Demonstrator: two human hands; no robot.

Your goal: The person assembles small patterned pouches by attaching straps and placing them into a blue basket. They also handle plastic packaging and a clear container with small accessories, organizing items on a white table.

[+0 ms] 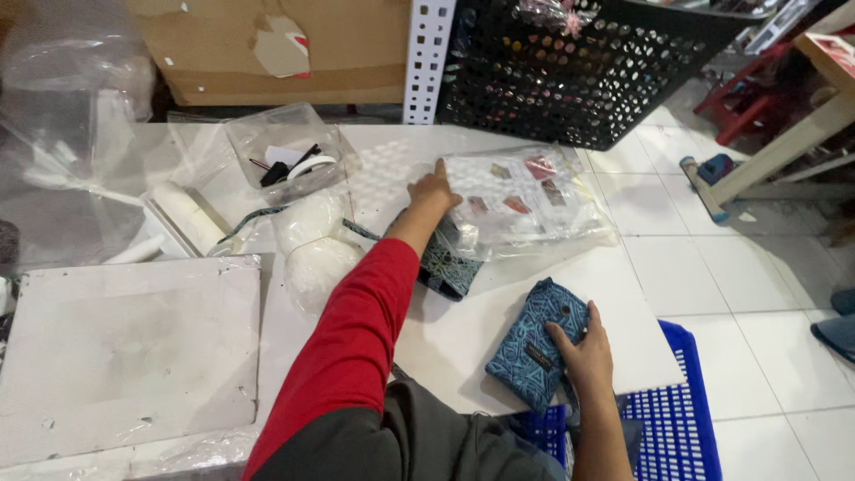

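Observation:
My left hand [434, 191], on a red-sleeved arm, reaches forward and presses on the near left corner of a clear plastic bag [525, 200] that holds several small colourful packets. Under that bag lies a dark teal patterned cloth [445, 267]. My right hand [583, 352] rests on a folded blue patterned pouch [534, 343] at the front right corner of the white board [463, 330] and grips its right edge. Both things lie flat on the board.
A black perforated basket [579, 71] stands behind the bag. A clear tub [285, 151] with small tools, white wrapped rolls [312, 240] and a white slab [125, 347] sit to the left. A blue crate [677, 419] lies under the board's right corner. Tiled floor [757, 267] lies to the right.

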